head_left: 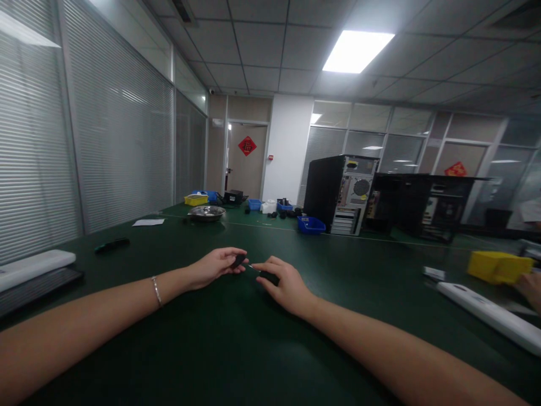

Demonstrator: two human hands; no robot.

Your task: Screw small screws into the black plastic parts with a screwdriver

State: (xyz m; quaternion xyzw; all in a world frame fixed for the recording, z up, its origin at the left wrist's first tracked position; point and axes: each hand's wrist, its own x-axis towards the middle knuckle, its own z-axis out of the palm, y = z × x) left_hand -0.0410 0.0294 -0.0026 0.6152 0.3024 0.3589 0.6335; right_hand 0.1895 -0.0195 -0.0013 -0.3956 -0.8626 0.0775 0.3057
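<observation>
Your two bare hands meet just above the middle of a dark green table (190, 355). Your left hand (216, 264), with a bracelet (156, 291) at its wrist, pinches a small dark piece (238, 260) between thumb and fingers, with almost no gap beyond the piece itself. Your right hand (289, 285) curls closely around the dark handle of a slim tool (269, 277); its thin metal shaft points left, towards the piece. Whether the tip touches the piece, you cannot tell.

To your left lie a dark pen-shaped object (112, 245) and a sheet of white paper (148, 223). Farther back are a shiny metal dish (207, 213), a blue bin (311, 225) and an upright black computer tower (324, 183). At the far right, another person's hand (531, 288) is beside a blurred yellow bin (490, 266).
</observation>
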